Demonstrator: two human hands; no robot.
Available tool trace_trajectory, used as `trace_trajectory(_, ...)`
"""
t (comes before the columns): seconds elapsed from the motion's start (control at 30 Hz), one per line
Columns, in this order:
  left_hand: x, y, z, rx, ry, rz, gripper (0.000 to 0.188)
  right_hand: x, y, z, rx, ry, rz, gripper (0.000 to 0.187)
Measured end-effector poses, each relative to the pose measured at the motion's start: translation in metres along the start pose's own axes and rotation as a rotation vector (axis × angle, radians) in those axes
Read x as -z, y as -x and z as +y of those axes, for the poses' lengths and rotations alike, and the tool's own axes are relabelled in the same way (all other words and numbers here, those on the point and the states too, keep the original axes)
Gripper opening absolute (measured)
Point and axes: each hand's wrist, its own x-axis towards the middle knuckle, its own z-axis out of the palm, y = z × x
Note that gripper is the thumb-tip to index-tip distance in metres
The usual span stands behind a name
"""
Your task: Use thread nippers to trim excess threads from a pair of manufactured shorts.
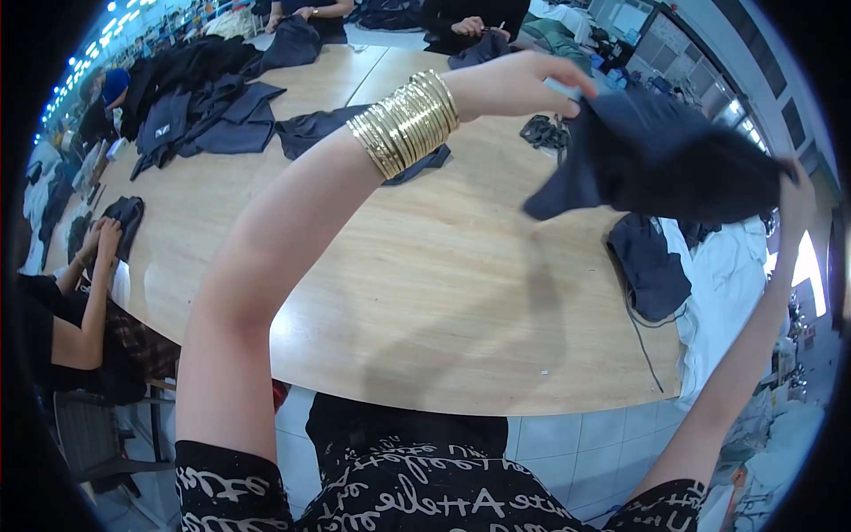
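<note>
A dark navy garment (678,155), smeared by motion, is held up over the right side of the table, stretched between my two hands. My left hand (523,84), below a stack of gold bangles, pinches its upper left corner. At its far right end, my right hand (796,197) grips the edge, with the fingers partly blurred. What kind of garment it is cannot be made out. Under it, near the table's right edge, lies a dark folded piece (647,266) with a thin cord trailing off it.
White cloth (722,275) drapes over the table's right edge. Dark garments (208,120) are heaped at the far left of the wooden table (443,293). A bundle of dark cord (542,133) lies near my left hand. Co-workers' hands (105,238) handle dark cloth at the left and far sides.
</note>
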Motion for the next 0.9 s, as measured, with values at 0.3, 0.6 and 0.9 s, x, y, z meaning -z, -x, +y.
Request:
trace_trajectory(0.3,0.06,0.189,-0.236,0.841,-0.81,0.126,0.036,0.007,0.276,0.059,-0.366,0.125,-0.594,0.03)
trace_trajectory(0.6,0.063,0.182,-0.222,0.853,-0.793,0.568,0.03,-0.042,0.309,-0.069,-0.439,-0.107,-0.749,0.021)
trace_trajectory(0.9,-0.055,0.217,-0.057,0.422,0.134,-0.412,0.026,-0.085,0.291,-0.204,-0.263,-0.517,-0.809,0.017)
